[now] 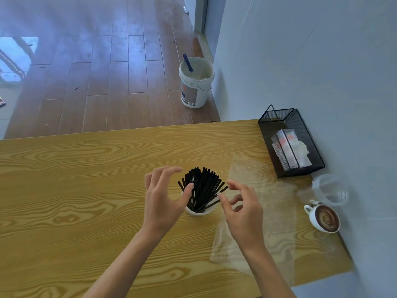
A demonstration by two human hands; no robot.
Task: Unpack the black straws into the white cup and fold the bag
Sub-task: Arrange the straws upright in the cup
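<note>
thin black plastic straws (202, 189) stand fanned in a small white cup (199, 211) on the yellow wood-grain worktop (86, 179). left hand (163, 201) just left of the cup, fingers loosely spread, thumb at the straws; right hand (242, 209) just right, fingers relaxed, holding nothing. clear flat plastic bag (268, 211) lies under and beyond the right hand.

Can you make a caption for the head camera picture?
Both hands, left and right, hover by black straws in a white cup.
</note>
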